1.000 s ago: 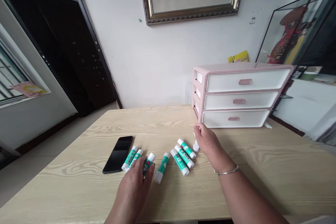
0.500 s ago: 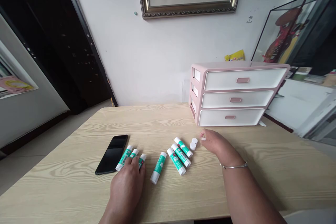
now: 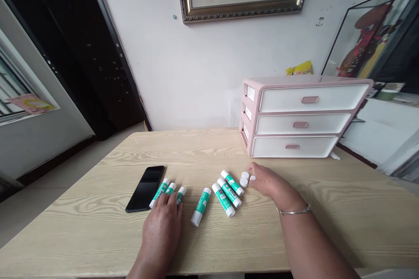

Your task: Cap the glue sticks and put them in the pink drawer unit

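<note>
My left hand [image 3: 163, 222] lies palm down, its fingers stretched over the lower parts of three green-and-white glue sticks [image 3: 162, 188]. Right of it, a single glue stick [image 3: 201, 207] lies tilted on the table. Three more glue sticks [image 3: 229, 192] lie side by side in the middle. My right hand [image 3: 266, 181] is beside them, its fingers curled around a small white cap [image 3: 252, 178] that shows partly at its edge. Two other white caps [image 3: 244, 178] lie just left of those fingers; the fingertips are partly hidden.
A black phone [image 3: 145, 189] lies left of the glue sticks on the wooden table [image 3: 98, 222]. At the back right stands a pink-and-white drawer unit [image 3: 294, 135], with a yellow packet [image 3: 300, 68] behind its top. A framed picture [image 3: 242, 11] hangs on the wall.
The view has shifted slightly. My right hand has lowered the white cap a little toward the other two caps. My left hand stays on the glue sticks.
</note>
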Motion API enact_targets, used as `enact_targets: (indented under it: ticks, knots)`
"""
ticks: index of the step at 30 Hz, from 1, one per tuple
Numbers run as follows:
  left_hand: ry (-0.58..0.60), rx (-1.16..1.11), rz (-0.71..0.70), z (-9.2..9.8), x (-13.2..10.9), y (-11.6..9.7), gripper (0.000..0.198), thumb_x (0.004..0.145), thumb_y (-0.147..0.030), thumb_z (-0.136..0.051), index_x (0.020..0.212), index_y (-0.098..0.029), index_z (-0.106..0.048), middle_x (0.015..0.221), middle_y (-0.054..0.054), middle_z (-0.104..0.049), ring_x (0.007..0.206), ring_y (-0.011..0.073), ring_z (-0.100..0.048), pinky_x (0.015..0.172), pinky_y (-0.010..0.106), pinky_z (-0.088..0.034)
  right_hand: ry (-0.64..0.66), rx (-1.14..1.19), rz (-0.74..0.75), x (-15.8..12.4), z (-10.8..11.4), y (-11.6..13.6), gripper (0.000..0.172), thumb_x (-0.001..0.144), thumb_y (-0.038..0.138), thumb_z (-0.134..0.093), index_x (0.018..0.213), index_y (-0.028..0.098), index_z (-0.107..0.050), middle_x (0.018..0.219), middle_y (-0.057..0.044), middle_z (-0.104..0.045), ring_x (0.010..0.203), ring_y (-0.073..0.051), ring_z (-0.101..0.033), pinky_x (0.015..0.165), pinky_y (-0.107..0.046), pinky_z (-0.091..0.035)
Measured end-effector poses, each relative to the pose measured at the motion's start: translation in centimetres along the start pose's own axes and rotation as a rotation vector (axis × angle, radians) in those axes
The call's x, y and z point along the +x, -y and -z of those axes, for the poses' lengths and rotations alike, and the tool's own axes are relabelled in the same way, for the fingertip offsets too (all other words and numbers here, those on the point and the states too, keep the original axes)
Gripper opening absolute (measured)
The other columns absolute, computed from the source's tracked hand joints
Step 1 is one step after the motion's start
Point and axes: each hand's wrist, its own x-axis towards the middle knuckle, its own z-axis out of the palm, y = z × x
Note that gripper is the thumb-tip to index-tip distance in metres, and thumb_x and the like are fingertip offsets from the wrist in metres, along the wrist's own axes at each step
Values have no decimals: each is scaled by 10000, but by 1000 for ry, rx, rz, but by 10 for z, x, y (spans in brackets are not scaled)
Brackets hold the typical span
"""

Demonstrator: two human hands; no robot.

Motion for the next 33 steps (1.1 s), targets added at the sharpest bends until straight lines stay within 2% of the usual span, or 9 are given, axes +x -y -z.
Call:
enact_targets:
  ticks: [5,9,13,18,22,26,29,33]
  knots:
    - [-15,34,19,0,2,1,361,1020,-280,-438,1254,-192,-698,1317,146,-676,1182,313,-656,930,398,-556,12,10,-25,1,5,3,404,856,172,-538,1242,154,-655,919,-95,-762,829,-231,-695,701,-286,-445]
    - [-59,-28,-1,5,-1,-5,344,1017,-342,-469,1241,-218,-699,1299,127,-684,1236,309,-619,996,395,-503,-72,-13,-50,1,9,5,381,867,183,-524,1218,165,-669,965,-99,-763,876,-237,-686,724,-290,-432]
    - [47,-162,-15,5,0,-20,360,1017,-438,-464,1200,-233,-697,1240,104,-709,1122,283,-672,897,364,-512,-252,34,-40,-5,15,19,308,893,180,-499,1127,166,-699,971,-106,-764,901,-235,-674,752,-296,-413]
    - [176,-201,-44,4,8,-45,286,977,-428,-510,1021,-228,-710,1054,83,-731,935,247,-692,764,321,-470,-402,205,117,-21,15,49,249,895,232,-479,974,213,-714,791,-36,-743,744,-197,-661,707,-285,-422]
    - [258,-201,-35,8,16,-57,222,921,-358,-553,906,-198,-707,962,94,-723,885,245,-689,709,306,-427,-386,324,286,-29,7,61,247,888,274,-488,959,221,-719,725,-16,-723,678,-183,-654,672,-279,-440]
    - [274,-286,50,13,21,-57,204,895,-325,-549,835,-185,-685,848,89,-719,772,233,-670,652,310,-389,-325,430,394,-34,2,66,216,913,283,-513,943,218,-717,720,-5,-717,648,-159,-642,635,-259,-445]
    - [232,-551,152,16,23,-52,238,894,-400,-578,810,-187,-644,746,50,-687,670,199,-626,617,301,-392,-246,542,418,-38,-1,69,172,912,279,-555,928,212,-712,717,3,-703,645,-146,-629,634,-248,-457]
    - [181,-1076,280,19,22,-49,381,845,-553,-681,903,-181,-624,659,-2,-650,596,174,-600,582,294,-468,-102,687,463,-44,-8,74,219,963,373,-571,1039,207,-693,789,-7,-706,680,-142,-627,635,-242,-473]
